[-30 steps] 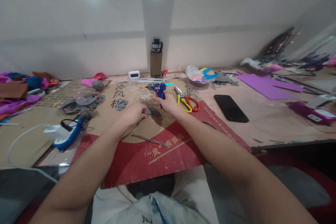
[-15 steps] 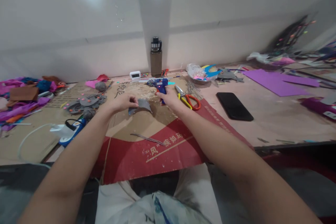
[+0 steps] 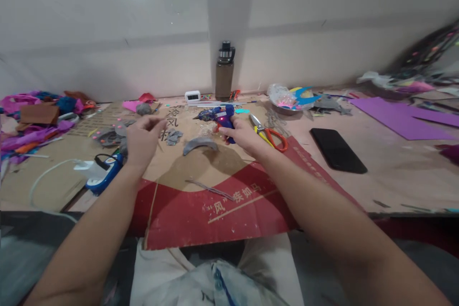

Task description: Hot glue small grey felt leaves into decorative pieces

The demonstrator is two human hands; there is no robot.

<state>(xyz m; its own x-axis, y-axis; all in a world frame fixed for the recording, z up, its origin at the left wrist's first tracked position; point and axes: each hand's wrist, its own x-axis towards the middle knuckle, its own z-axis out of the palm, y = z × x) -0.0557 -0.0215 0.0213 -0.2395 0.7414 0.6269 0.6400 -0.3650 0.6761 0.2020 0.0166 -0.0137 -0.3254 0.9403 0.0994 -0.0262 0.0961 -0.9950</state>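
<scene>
Left hand point(image 3: 143, 136) is now off the felt piece point(image 3: 199, 144), open and empty; right hand point(image 3: 241, 135) stays clamped on the glue gun point(image 3: 219, 116).

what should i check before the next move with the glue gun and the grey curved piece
1. Right hand has a firm grip on the glue gun: ok, fingers closed round it.
2. Gun switched on: ok, a red light shows on its body.
3. Glue ready at its tip: cannot tell, too small.
4. Grey curved piece lying flat on the cardboard, free of both hands: ok.
5. Left hand free to steady the piece: ok, open, holding nothing, raised to the left of it.
6. Room beside the right hand: not ok, the scissors lie close by it and might get knocked.
</scene>
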